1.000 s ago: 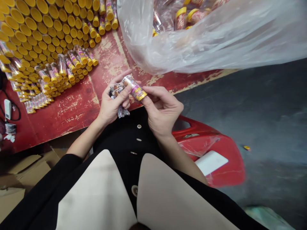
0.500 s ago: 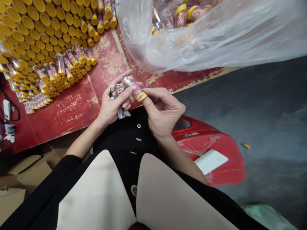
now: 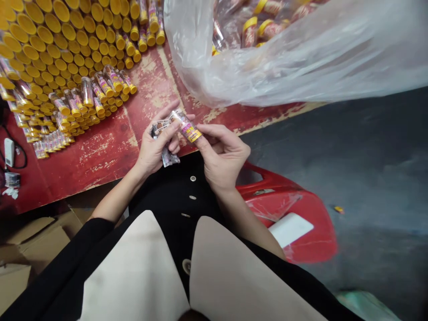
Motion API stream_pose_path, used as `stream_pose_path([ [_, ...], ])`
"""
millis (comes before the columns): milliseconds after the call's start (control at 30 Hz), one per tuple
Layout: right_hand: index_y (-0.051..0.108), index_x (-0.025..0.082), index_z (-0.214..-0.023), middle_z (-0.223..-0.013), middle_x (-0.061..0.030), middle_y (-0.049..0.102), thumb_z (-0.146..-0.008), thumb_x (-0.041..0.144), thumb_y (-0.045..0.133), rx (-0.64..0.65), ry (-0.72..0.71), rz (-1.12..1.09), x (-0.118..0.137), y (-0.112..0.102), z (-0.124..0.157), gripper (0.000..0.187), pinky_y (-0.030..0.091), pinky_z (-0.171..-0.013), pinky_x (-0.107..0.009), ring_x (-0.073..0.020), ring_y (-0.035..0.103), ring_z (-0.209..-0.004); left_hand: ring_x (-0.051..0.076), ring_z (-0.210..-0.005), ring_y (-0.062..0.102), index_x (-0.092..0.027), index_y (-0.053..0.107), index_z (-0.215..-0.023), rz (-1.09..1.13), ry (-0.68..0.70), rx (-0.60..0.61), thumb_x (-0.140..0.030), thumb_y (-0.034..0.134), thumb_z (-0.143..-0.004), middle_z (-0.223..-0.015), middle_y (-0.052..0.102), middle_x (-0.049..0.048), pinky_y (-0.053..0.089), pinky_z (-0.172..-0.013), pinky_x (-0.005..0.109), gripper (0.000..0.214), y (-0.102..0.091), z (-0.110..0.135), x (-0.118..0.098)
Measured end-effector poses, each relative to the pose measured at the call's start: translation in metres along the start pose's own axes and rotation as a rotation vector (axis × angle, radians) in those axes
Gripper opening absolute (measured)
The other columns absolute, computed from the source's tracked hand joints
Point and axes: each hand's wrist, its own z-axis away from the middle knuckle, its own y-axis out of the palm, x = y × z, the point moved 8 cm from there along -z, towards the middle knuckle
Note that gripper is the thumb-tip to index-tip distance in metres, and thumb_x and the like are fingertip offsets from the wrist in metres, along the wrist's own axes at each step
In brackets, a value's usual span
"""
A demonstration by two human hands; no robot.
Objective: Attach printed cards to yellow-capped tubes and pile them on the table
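Note:
My right hand [image 3: 222,156] pinches the yellow-capped end of a small clear tube [image 3: 186,125] with a pink and yellow label, held over the edge of the red table [image 3: 113,147]. My left hand [image 3: 155,147] is closed round a bunch of small wrapped sweets [image 3: 163,133], and its thumb and fingers touch the tube's open end. Both hands meet just above my lap.
Rows of upright yellow-capped tubes [image 3: 50,49] fill the table's far left, with several lying on their sides [image 3: 96,91]. A big clear plastic bag [image 3: 301,49] holding more tubes lies at the back right. A red plastic stool [image 3: 294,218] stands at my right; cardboard boxes [image 3: 26,249] sit lower left.
The hands have hardly moved; the tube and sweets stay held in the same place while the view shifts slightly downward.

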Motion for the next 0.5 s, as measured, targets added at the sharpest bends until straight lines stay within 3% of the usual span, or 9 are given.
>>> stream_pose_path([
  [100,0.078,0.026,-0.095,-0.09,0.0011,0.077,-0.078,0.029,0.081,-0.003,0.083,-0.092,-0.011,0.006,-0.008,0.017,0.066,-0.077,-0.029,-0.0134,0.074,-0.081,0.003,-0.046,0.048,-0.027,0.067,-0.124,0.149,0.002,-0.095,-0.025,0.072,-0.087,-0.088,0.073,-0.001,0.041,-0.049,0.018,0.038,-0.021,-0.002,-0.004],
  [167,0.078,0.024,-0.094,-0.086,0.0014,0.077,-0.077,0.03,0.082,0.033,0.114,-0.128,-0.019,0.024,-0.024,0.019,0.066,-0.072,-0.028,-0.0123,0.073,-0.074,0.004,-0.05,0.052,-0.02,0.069,-0.111,0.263,-0.038,-0.178,-0.025,0.066,-0.09,-0.088,0.072,0.0015,0.044,-0.051,0.018,0.022,-0.042,-0.002,-0.003],
  [233,0.077,0.023,-0.092,-0.085,0.0008,0.077,-0.075,0.033,0.083,0.138,0.115,-0.152,-0.028,0.065,-0.048,0.021,0.066,-0.071,-0.029,-0.0124,0.073,-0.072,0.005,-0.054,0.057,-0.016,0.066,-0.106,0.351,-0.058,-0.255,-0.017,0.061,-0.091,-0.087,0.071,0.0031,0.049,-0.056,0.019,0.015,-0.063,0.001,-0.003],
  [300,0.076,0.023,-0.091,-0.087,0.0,0.077,-0.074,0.039,0.083,0.274,0.112,-0.187,-0.039,0.122,-0.067,0.025,0.066,-0.072,-0.03,-0.0132,0.073,-0.074,0.006,-0.058,0.061,-0.015,0.063,-0.11,0.397,-0.022,-0.311,-0.007,0.057,-0.09,-0.088,0.072,0.0041,0.052,-0.061,0.02,0.022,-0.081,0.007,-0.008],
  [400,0.074,0.022,-0.089,-0.088,-0.001,0.076,-0.073,0.046,0.082,0.397,0.109,-0.196,-0.055,0.199,-0.078,0.03,0.065,-0.074,-0.033,-0.0141,0.072,-0.076,0.007,-0.063,0.065,-0.013,0.06,-0.115,0.42,0.043,-0.36,0.002,0.053,-0.09,-0.092,0.074,0.006,0.056,-0.067,0.022,0.03,-0.102,0.016,-0.017],
  [467,0.073,0.021,-0.092,-0.093,-0.003,0.076,-0.075,0.045,0.08,0.432,0.048,-0.109,-0.056,0.22,-0.076,0.03,0.064,-0.076,-0.033,-0.0147,0.071,-0.08,0.007,-0.065,0.067,-0.012,0.06,-0.114,0.422,0.056,-0.365,0.003,0.053,-0.09,-0.093,0.075,0.0065,0.058,-0.068,0.022,0.029,-0.11,0.021,-0.022],
  [500,0.073,0.021,-0.096,-0.098,-0.0042,0.076,-0.078,0.043,0.077,0.448,-0.006,-0.039,-0.052,0.218,-0.076,0.029,0.063,-0.077,-0.033,-0.0149,0.071,-0.083,0.007,-0.065,0.067,-0.011,0.061,-0.114,0.412,0.06,-0.361,0.003,0.053,-0.09,-0.093,0.075,0.0063,0.058,-0.067,0.022,0.029,-0.113,0.023,-0.025],
])
